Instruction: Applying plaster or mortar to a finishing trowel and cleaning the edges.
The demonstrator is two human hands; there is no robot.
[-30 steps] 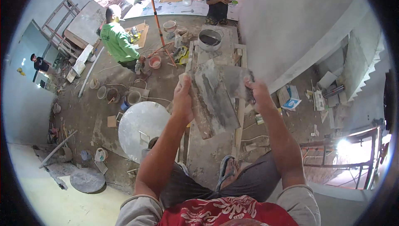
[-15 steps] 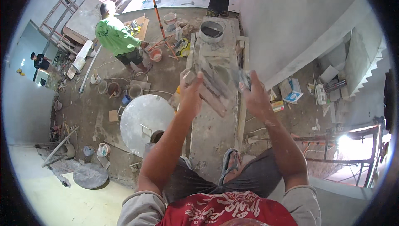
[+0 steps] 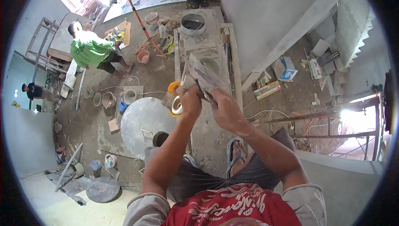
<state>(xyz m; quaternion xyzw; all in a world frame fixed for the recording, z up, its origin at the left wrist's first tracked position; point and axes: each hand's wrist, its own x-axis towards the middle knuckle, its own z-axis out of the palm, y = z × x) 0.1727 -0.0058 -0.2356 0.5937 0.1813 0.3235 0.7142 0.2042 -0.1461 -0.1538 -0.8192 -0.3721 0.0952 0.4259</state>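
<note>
In front of me, above the plank, my left hand [image 3: 191, 101] is closed around a flat plastering trowel [image 3: 196, 66], its grey blade smeared with plaster and pointing away from me. My right hand [image 3: 226, 108] is closed too, pressed against the near right side of that trowel. What it grips is mostly covered by the fingers; it looks like a flat scraper lying along the blade. Beyond the tools, a whitish bucket [image 3: 193, 24] with dark contents stands at the far end of the dusty plank [image 3: 210, 132]. My sandalled feet are on and beside the plank.
A round grey-white tabletop [image 3: 143, 122] is at left, with an orange-and-white roll-like object [image 3: 176, 104] beside the plank. Several buckets, cables and an orange tripod [image 3: 139, 20] stand on the floor. A person in green [image 3: 93, 49] bends at far left; a wall [image 3: 266, 22] rises at right.
My right hand has moved left, bringing its tool from apart and blurred to against the trowel. My view has shifted, and the person in green has leaned over and moved an arm.
</note>
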